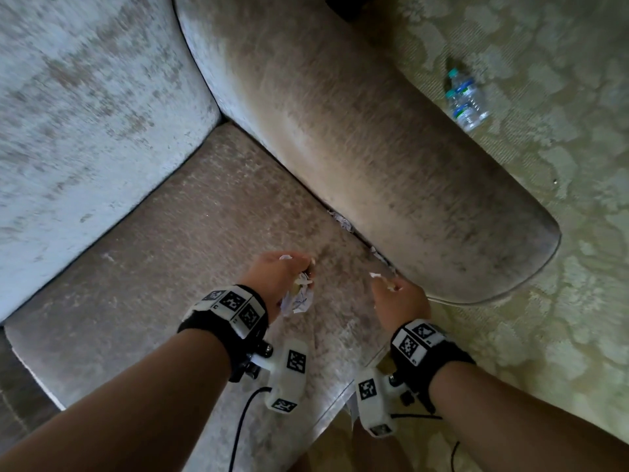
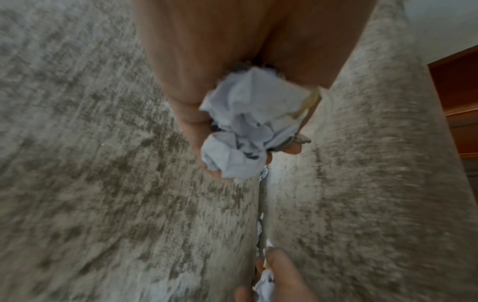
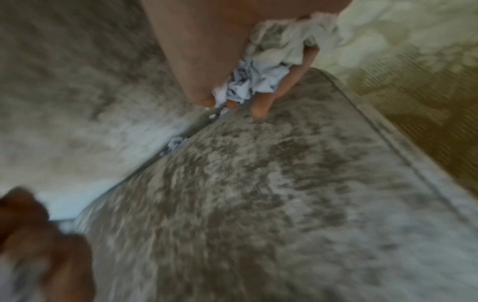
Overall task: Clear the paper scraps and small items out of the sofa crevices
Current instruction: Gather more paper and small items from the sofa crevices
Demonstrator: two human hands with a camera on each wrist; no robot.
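- Left hand (image 1: 277, 275) grip clutches a wad of scraps (image 2: 248, 124) above the seat (image 1: 190, 253).
- Right hand (image 1: 398, 299) grip pinches more paper (image 3: 274, 67) by the armrest (image 1: 391, 158).
- Left to do: scraps in the crevice (image 1: 343, 223); roughly midway.

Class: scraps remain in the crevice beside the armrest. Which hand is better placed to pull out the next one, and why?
The right hand: it sits beside the crevice scraps, though already holding paper. The left hand is farther over the seat, gripping a crumpled wad.
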